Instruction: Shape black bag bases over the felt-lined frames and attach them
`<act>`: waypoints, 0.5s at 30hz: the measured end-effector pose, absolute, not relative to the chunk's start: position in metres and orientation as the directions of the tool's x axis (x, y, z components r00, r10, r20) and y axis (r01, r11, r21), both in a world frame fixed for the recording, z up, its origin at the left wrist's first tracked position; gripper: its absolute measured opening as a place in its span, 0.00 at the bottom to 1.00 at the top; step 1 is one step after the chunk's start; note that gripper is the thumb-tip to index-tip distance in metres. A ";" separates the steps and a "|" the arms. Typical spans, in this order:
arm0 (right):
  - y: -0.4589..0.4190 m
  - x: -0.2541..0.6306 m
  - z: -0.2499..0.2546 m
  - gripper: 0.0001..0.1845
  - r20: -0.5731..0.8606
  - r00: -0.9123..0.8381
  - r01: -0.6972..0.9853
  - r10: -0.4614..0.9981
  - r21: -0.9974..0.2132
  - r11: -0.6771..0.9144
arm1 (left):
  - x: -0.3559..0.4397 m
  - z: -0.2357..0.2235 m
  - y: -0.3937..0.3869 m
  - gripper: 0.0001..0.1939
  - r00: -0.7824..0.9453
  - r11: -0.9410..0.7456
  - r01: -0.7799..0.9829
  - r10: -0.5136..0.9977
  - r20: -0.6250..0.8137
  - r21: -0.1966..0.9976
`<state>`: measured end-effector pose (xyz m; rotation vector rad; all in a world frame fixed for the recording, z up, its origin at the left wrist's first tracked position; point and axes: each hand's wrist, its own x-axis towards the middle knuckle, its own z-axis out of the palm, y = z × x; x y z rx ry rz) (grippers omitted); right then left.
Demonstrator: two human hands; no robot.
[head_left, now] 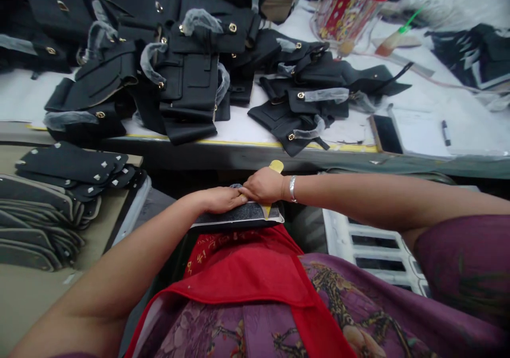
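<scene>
My right hand [263, 184] is closed around a yellow flat tool with a rounded end [276, 165]; its kind I cannot make out. More yellow shows below the fist, against the board. My left hand [223, 199] lies flat with fingers stretched, pressed on a dark board with a pale edge [227, 216] in front of my body. The fingertips of both hands meet over the board. Any small piece under them is hidden.
Black bag parts with wrapped handles [191, 76] cover the white-topped bench [235, 127]. Stacked black pieces [35, 225] lie at the left. A phone [385, 134], a paper pad [418, 132] and a marker [445, 133] lie at the right. Below stands a white slatted crate [338, 236].
</scene>
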<state>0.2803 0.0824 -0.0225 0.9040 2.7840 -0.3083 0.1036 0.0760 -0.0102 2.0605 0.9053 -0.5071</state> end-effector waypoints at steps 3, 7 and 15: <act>0.086 0.272 -0.016 0.31 -0.222 -0.836 0.536 0.503 -0.127 0.835 | 0.095 0.003 0.052 0.31 0.594 -0.458 0.804 0.594 -0.543 0.378; 0.087 0.303 0.003 0.29 -0.178 -0.699 0.712 0.693 -0.088 0.696 | 0.107 0.014 0.028 0.50 0.578 -0.497 0.816 0.712 -0.398 0.296; 0.007 0.414 -0.024 0.30 -0.098 -0.022 0.939 0.995 -0.345 -0.013 | 0.187 -0.011 0.016 0.58 0.650 -0.615 0.759 0.696 -0.305 0.214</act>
